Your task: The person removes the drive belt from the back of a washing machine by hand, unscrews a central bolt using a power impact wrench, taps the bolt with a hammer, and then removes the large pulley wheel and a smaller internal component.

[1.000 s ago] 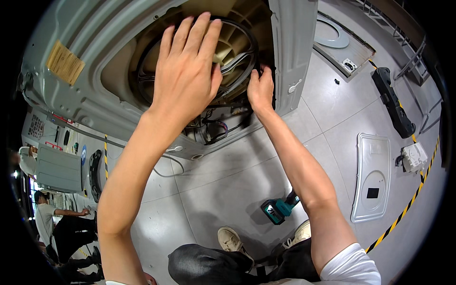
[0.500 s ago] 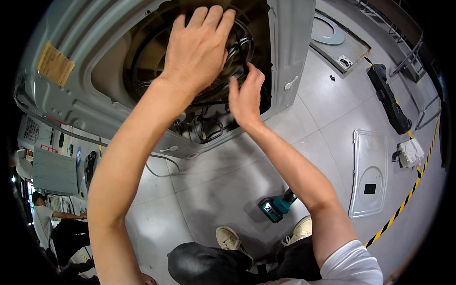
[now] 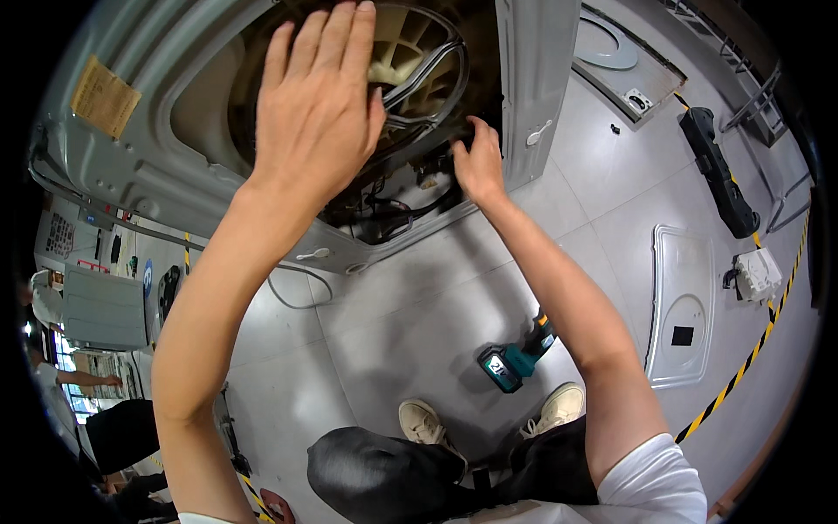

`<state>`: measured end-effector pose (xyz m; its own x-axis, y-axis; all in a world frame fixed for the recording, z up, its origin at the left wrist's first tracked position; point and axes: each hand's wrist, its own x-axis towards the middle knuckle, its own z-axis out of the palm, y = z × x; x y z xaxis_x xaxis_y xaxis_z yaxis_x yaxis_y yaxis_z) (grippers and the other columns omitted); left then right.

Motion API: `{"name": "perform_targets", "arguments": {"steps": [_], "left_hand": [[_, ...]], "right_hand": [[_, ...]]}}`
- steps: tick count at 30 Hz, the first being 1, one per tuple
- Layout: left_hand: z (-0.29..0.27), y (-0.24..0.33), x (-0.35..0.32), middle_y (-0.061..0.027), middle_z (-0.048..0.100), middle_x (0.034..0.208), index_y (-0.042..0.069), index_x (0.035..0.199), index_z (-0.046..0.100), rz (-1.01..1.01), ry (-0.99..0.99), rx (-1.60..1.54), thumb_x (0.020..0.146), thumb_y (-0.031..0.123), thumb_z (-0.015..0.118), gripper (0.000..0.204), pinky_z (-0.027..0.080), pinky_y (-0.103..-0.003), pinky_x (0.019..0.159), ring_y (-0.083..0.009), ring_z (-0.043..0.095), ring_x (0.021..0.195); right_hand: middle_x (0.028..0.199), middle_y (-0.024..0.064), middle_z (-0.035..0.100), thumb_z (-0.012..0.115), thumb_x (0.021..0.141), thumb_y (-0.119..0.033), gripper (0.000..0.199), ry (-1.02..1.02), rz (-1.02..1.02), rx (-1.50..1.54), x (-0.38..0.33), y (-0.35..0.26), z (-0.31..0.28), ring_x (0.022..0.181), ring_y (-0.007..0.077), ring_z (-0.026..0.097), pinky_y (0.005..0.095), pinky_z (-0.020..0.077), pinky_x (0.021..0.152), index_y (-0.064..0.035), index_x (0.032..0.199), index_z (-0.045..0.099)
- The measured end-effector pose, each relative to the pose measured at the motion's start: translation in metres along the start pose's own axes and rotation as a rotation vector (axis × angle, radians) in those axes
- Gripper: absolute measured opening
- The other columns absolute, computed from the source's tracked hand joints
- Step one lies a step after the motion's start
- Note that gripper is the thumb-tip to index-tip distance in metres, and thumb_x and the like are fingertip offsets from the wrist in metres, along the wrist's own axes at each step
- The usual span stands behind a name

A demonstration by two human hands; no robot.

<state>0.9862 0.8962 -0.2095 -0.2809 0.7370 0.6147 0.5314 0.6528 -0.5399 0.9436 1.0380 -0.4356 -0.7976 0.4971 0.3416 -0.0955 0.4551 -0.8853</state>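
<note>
In front of me stands a grey washing machine cabinet (image 3: pixel 209 196) with a large opening in its panel. Inside it shows a round metal pulley wheel (image 3: pixel 449 65) with spokes, before a pale ribbed drum housing (image 3: pixel 410 33). My left hand (image 3: pixel 319 122) lies stretched out over the left part of the wheel, its fingers pointing up and holding nothing visible; it hides much of the wheel. At the lower right of the opening is my right hand (image 3: pixel 480 166), thumb and fingers apart, beside the wheel's rim. Dark wires (image 3: pixel 384 205) run below the wheel.
A teal and black cordless power tool (image 3: pixel 515 362) lies on the floor near my shoes. To the right are a grey cover panel (image 3: pixel 681 306), a white part (image 3: pixel 756 278), a long black part (image 3: pixel 720 175) and striped tape (image 3: pixel 729 393). Another person (image 3: pixel 96 419) is at far left.
My left hand has moved left across the wheel, uncovering spokes and the rim. My right hand has shifted slightly right, toward the opening's edge.
</note>
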Motion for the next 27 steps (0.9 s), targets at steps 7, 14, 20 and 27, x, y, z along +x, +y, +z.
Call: {"name": "perform_targets", "arguments": {"steps": [7,14,20,27], "left_hand": [[-0.019,0.005,-0.07,-0.0157,0.053,0.124,0.001,0.121,0.054,-0.185,-0.022,-0.374,0.076,0.008,0.065,0.047,0.04,-0.041,0.097,-0.0343,0.05,0.115],[0.064,0.079,-0.17,-0.0181,0.058,0.108,-0.002,0.114,0.054,-0.429,-0.295,-0.66,0.079,0.013,0.067,0.041,0.042,-0.042,0.089,-0.0361,0.054,0.104],[0.142,0.085,-0.174,-0.0179,0.055,0.083,-0.001,0.084,0.057,-0.721,-0.485,-0.891,0.091,0.023,0.054,0.025,0.042,-0.042,0.073,-0.0341,0.053,0.082],[0.087,0.058,-0.109,-0.0065,0.05,0.077,-0.002,0.085,0.06,-0.752,-0.283,-1.157,0.095,0.036,0.052,0.04,0.039,-0.029,0.065,-0.0154,0.048,0.071]], "right_hand": [[0.096,0.0132,0.06,0.051,0.08,-0.007,0.019,-0.144,-0.146,-0.094,-0.011,0.012,-0.005,0.091,0.0335,0.058,0.042,0.0457,0.08,-0.006,0.093,0.065],[0.091,0.0144,0.059,0.059,0.085,-0.015,0.014,-0.252,-0.154,-0.243,-0.038,0.021,-0.049,0.083,0.0318,0.059,0.0404,0.0463,0.073,-0.0029,0.09,0.062],[0.09,0.0161,0.057,0.065,0.083,-0.015,0.016,-0.26,-0.108,-0.267,-0.039,0.056,-0.053,0.076,0.0307,0.059,0.0394,0.0468,0.069,-0.0012,0.09,0.059],[0.062,0.0066,0.057,0.06,0.088,-0.014,0.015,-0.253,-0.212,0.16,-0.014,-0.04,-0.071,0.056,0.0122,0.055,0.0294,0.0439,0.053,0.0011,0.088,0.063]]}}
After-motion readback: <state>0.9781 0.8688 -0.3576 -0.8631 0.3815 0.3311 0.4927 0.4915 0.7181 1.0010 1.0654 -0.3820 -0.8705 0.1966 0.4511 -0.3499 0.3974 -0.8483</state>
